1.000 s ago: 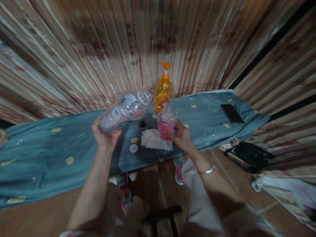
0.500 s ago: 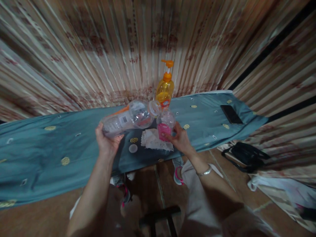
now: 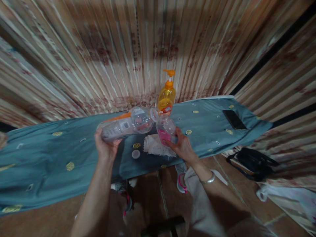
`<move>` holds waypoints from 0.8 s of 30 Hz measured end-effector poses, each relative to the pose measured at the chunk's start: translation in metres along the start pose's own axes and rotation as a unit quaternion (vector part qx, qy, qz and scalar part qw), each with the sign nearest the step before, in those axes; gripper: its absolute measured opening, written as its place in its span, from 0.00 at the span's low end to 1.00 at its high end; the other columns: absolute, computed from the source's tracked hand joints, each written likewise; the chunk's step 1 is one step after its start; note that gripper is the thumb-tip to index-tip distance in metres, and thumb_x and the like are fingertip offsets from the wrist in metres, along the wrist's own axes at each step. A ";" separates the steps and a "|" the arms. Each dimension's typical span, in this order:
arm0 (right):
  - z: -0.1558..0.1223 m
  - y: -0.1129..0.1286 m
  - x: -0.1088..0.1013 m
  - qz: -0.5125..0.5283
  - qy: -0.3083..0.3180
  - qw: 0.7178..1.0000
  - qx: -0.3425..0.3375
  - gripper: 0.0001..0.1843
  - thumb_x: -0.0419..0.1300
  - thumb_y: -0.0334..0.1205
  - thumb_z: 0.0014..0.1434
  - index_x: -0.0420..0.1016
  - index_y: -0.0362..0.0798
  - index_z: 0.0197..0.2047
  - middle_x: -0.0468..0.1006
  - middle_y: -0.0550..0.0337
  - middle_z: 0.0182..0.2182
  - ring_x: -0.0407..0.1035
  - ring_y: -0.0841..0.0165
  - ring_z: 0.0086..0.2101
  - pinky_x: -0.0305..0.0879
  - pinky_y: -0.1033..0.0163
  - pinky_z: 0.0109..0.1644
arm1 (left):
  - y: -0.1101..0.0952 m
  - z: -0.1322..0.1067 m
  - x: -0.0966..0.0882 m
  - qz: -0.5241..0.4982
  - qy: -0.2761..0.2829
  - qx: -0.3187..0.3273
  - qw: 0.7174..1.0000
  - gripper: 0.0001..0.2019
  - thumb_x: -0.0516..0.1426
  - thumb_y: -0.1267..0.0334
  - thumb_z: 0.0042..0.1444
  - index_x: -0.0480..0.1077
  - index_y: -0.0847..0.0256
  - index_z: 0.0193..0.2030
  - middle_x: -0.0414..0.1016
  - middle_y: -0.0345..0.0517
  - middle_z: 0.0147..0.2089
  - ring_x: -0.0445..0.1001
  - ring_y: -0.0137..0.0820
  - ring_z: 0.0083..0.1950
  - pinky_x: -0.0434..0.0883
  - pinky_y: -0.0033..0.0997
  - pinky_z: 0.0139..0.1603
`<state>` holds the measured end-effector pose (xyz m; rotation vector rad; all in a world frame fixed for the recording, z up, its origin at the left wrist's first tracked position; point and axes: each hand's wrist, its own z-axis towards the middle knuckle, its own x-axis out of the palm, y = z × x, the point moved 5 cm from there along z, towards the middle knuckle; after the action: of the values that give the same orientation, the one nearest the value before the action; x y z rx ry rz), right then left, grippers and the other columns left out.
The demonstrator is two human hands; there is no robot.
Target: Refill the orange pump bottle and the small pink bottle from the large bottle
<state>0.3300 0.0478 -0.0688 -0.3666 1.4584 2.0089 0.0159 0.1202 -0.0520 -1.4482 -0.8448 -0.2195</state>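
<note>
Since a second ago, the large clear bottle (image 3: 129, 124) has levelled out and swung right, closing the gap to the small pink-labelled bottle (image 3: 166, 129). At the far left, the teal cloth (image 3: 49, 158) spreads over the surface before me. My left hand (image 3: 107, 146) is wrapped round the base end of the large bottle, which lies nearly flat in the air with its neck to the right. Below it rests a pale round disc (image 3: 135, 154), possibly a cap, and beside that a ragged white rag (image 3: 154, 144). Where the neck overlaps the small bottle's top, I cannot tell whether the rims touch. My right hand (image 3: 182, 144) grips the small bottle by its side, just over the rag, with the amber pump bottle (image 3: 167, 98) standing behind. Farther right lies a dark phone (image 3: 234, 119).

Judging by this, the bottles are brought together but the work is unfinished: both are in my hands, neither is set down, and I can make out no liquid passing between them.
</note>
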 end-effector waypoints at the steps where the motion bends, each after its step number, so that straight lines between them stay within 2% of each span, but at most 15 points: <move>1: 0.000 0.000 0.000 -0.004 -0.001 1.000 -0.003 0.34 0.68 0.61 0.60 0.73 0.49 0.62 0.86 0.47 0.47 0.82 0.51 0.44 0.80 0.45 0.50 | -0.001 0.001 -0.001 0.005 0.001 0.008 1.000 0.20 0.67 0.46 0.43 0.78 0.55 0.40 0.82 0.45 0.38 0.79 0.38 0.34 0.71 0.27 0.19; 6: 0.000 -0.003 0.001 -0.024 0.000 1.000 -0.016 0.39 0.68 0.63 0.61 0.71 0.48 0.66 0.85 0.42 0.53 0.82 0.47 0.50 0.79 0.42 0.55 | -0.003 0.008 -0.006 0.023 0.010 0.032 0.999 0.20 0.67 0.46 0.45 0.78 0.54 0.42 0.83 0.46 0.40 0.80 0.40 0.38 0.75 0.30 0.24; 9: 0.001 -0.003 0.000 -0.025 0.000 0.999 -0.030 0.39 0.66 0.63 0.62 0.70 0.46 0.66 0.84 0.39 0.55 0.81 0.45 0.52 0.79 0.39 0.57 | -0.006 0.010 -0.007 0.027 0.010 0.040 0.999 0.19 0.67 0.46 0.43 0.78 0.53 0.40 0.82 0.45 0.39 0.79 0.38 0.37 0.76 0.30 0.26; 11: 0.001 -0.003 0.000 -0.026 0.002 0.999 -0.036 0.38 0.66 0.63 0.63 0.70 0.46 0.67 0.84 0.39 0.56 0.81 0.45 0.53 0.79 0.38 0.58 | -0.008 0.011 -0.008 0.032 0.005 0.047 0.998 0.19 0.67 0.45 0.42 0.78 0.52 0.39 0.81 0.44 0.38 0.78 0.36 0.35 0.75 0.29 0.24; 17: 0.000 -0.004 -0.001 -0.040 -0.012 0.998 -0.043 0.35 0.67 0.59 0.64 0.70 0.48 0.67 0.84 0.40 0.57 0.80 0.45 0.55 0.78 0.39 0.60 | -0.016 0.011 -0.003 0.044 0.036 0.062 0.996 0.15 0.66 0.47 0.45 0.75 0.53 0.34 0.81 0.43 0.40 0.78 0.37 0.37 0.70 0.28 0.23; 20: 0.000 -0.005 0.000 -0.051 -0.004 0.997 -0.051 0.34 0.66 0.57 0.65 0.70 0.49 0.68 0.83 0.40 0.58 0.80 0.46 0.56 0.77 0.39 0.62 | -0.020 0.013 -0.003 0.036 0.011 0.071 0.997 0.19 0.67 0.45 0.40 0.75 0.55 0.35 0.79 0.43 0.37 0.73 0.33 0.32 0.67 0.27 0.20; 24: -0.001 -0.006 0.001 -0.062 -0.006 0.995 -0.073 0.33 0.63 0.57 0.68 0.70 0.48 0.68 0.84 0.41 0.56 0.80 0.48 0.55 0.78 0.39 0.61 | -0.025 0.015 0.000 0.045 0.014 0.085 0.995 0.24 0.67 0.44 0.38 0.74 0.56 0.39 0.76 0.42 0.37 0.69 0.30 0.31 0.62 0.25 0.20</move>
<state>0.3328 0.0483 -0.0738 -0.4943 1.2527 2.0188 -0.0047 0.1299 -0.0344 -1.3183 -0.7553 -0.0963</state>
